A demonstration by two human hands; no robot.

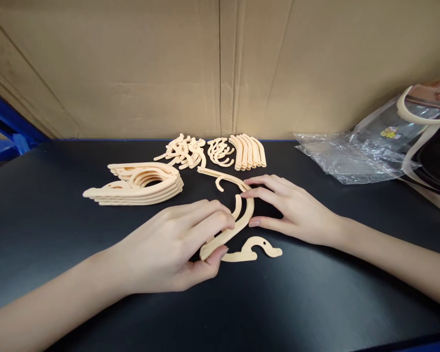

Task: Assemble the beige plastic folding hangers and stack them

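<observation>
My left hand point(185, 239) pinches the near end of a beige plastic folding hanger point(250, 208), thumb underneath and fingers over the top. Its arms curve away from me over the black table. Spread fingers of my right hand point(297, 210) touch the bend of the hanger, the thumb against its right edge. A thinner curved strip point(238, 205) shows inside the bend, partly hidden by my left fingers. Closer to me lies a flat swan-neck-shaped piece point(266, 246), its left end near my left thumb. A small loose hook point(219, 184) lies beyond the hands.
On the left sits a stack of beige hanger pieces point(157, 193). Farther back are a heap of small pieces point(183, 150), several hooks point(220, 151) and a row of curved arms point(247, 151). Clear plastic bags point(355, 156) lie at right. Cardboard point(150, 73) stands behind the table point(315, 303).
</observation>
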